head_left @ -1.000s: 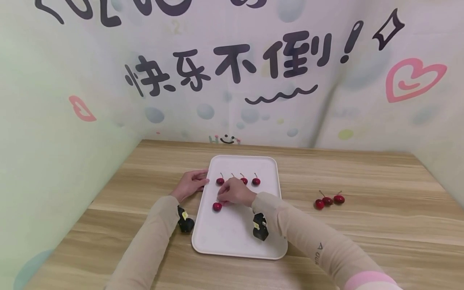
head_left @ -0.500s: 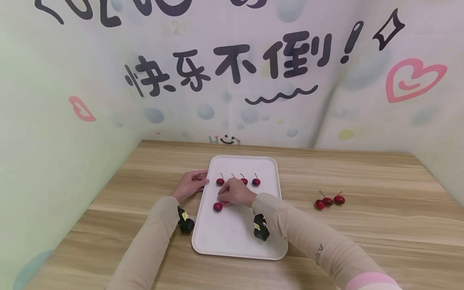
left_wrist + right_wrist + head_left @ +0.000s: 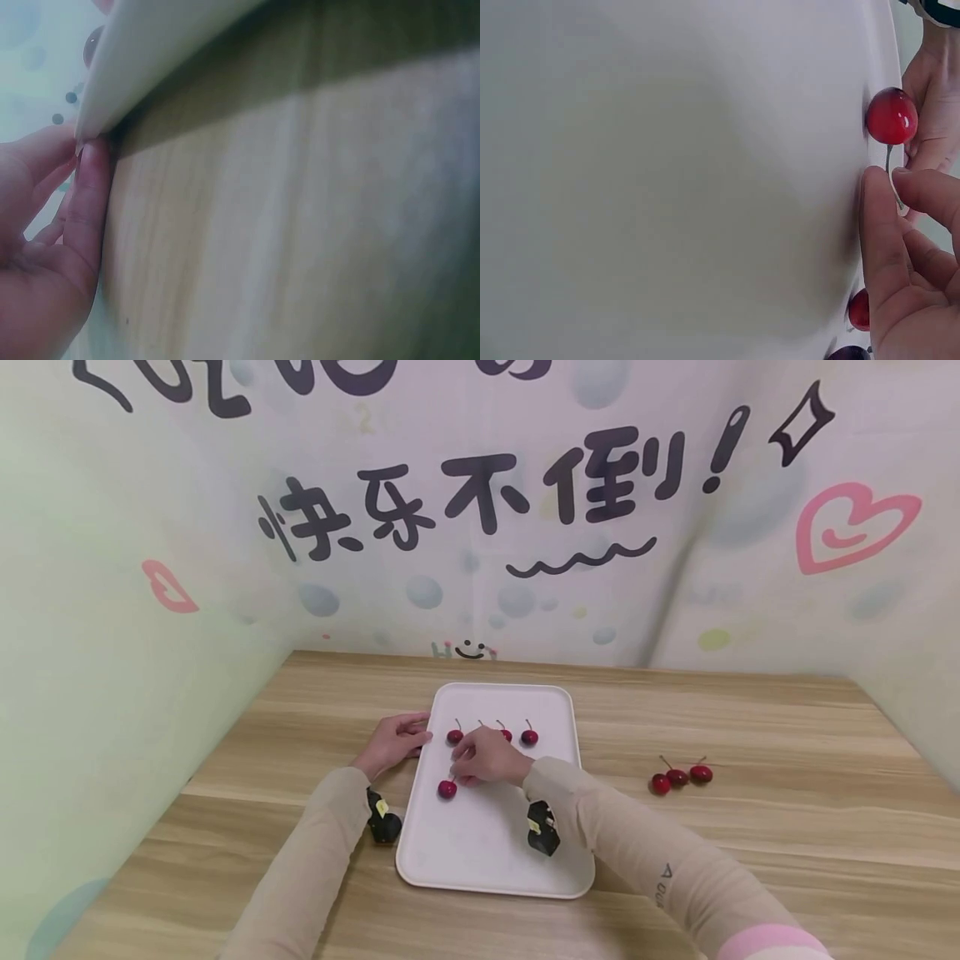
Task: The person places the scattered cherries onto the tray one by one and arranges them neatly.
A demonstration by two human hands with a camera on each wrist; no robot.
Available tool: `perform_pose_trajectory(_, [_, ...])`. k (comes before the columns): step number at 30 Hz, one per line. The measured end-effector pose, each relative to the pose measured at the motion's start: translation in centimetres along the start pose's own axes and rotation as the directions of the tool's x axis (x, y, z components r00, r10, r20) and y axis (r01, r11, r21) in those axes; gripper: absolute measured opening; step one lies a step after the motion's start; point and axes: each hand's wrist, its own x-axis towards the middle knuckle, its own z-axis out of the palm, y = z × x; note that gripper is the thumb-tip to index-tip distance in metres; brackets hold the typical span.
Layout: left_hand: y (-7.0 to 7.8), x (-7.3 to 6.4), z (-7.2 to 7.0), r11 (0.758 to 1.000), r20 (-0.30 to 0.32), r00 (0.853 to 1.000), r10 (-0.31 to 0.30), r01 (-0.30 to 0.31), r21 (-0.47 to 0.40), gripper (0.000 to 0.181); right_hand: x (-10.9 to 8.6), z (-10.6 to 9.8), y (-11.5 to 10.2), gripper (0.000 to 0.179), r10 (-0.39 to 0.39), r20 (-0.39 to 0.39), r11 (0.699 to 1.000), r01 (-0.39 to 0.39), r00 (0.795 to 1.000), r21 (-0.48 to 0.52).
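A white rectangular tray lies on the wooden table. My left hand holds its left edge, thumb and fingertips at the rim in the left wrist view. Over the tray, my right hand pinches the thin stem of a red cherry between thumb and finger. That cherry sits near the tray's left side, stem toward the fingertips. Farther back stands a row of several cherries, stems up, from the left one to the right one; the right hand partly hides the middle ones.
Right of the tray, three cherries lie close together on the table. A printed cloth backdrop rises behind the table's far edge. Black wrist devices hang below both sleeves, the right one above the tray.
The pinched cherry shifts very slightly left and its stem shows more clearly by the right fingertips. Both hands stay nearly in place, and the other cherries keep their places.
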Motion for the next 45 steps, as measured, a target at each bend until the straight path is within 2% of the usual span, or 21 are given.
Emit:
perform_pose_trajectory(6, [-0.07, -0.02, -0.02, 1.000, -0.003, 1.000, 0.001, -0.001, -0.003, 0.043, -0.16, -0.31, -0.27, 0.018, -0.021, -0.006, 0.999, 0.021, 1.000, -0.027])
perform_pose_trajectory(22, [0.08, 0.01, 0.01, 1.000, -0.006, 1.000, 0.002, -0.002, -0.026, 0.042, -0.09, -0.05, -0.15, 0.014, -0.051, -0.003, 0.998, 0.051, 0.999, -0.024])
perform_pose_trajectory(35, [0.07, -0.06, 0.01, 1.000, -0.001, 1.000, 0.008, -0.008, -0.005, 0.042, -0.02, 0.01, 0.03, 0.014, -0.025, -0.017, 1.000, 0.024, 1.000, -0.017])
perform_pose_trajectory(45, [-0.21, 0.09, 0.01, 1.000, -0.003, 1.000, -0.001, 0.001, -0.014, 0.042, -0.80, -0.33, 0.14, 0.014, -0.052, -0.016, 0.997, 0.051, 0.999, -0.058])
